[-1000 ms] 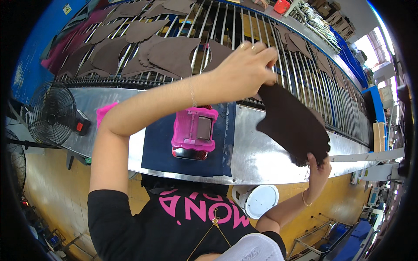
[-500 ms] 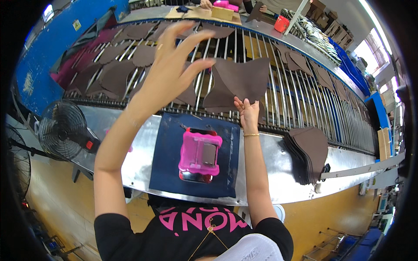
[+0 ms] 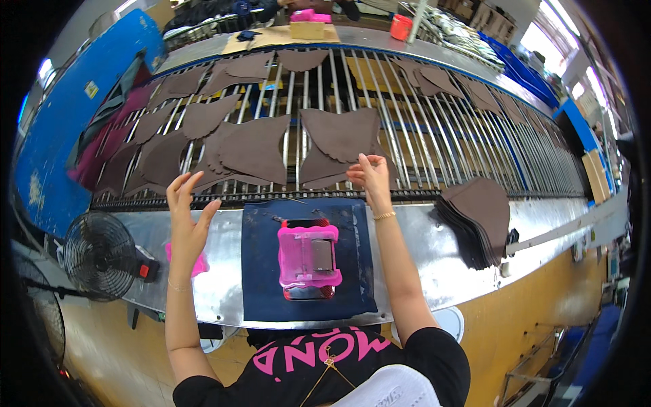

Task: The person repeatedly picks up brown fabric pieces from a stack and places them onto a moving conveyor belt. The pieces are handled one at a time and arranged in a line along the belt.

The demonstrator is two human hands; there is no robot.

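My left hand (image 3: 188,220) hangs over the near metal ledge with fingers curved and apart, holding nothing. My right hand (image 3: 375,180) is at the lower right edge of a brown cut piece (image 3: 339,129) lying on the metal rollers; its fingers are bent but apart. That piece overlaps another brown piece beneath it. Between my forearms a pink scalloped frame (image 3: 291,254) rests on a dark blue mat (image 3: 261,292). A small grey-brown block or pad (image 3: 322,256) sits in the frame.
Brown pieces (image 3: 254,149) lie in overlapping groups across the roller conveyor (image 3: 434,156). A fanned brown stack (image 3: 478,214) sits on the ledge at right. A black fan (image 3: 100,254) stands at left. Across the conveyor are a red bucket (image 3: 401,27) and a person's arms.
My left hand has come down and back from above the rollers to the near ledge. The brown piece beside my right hand, raised before, now lies flatter. My right hand has shifted slightly left.
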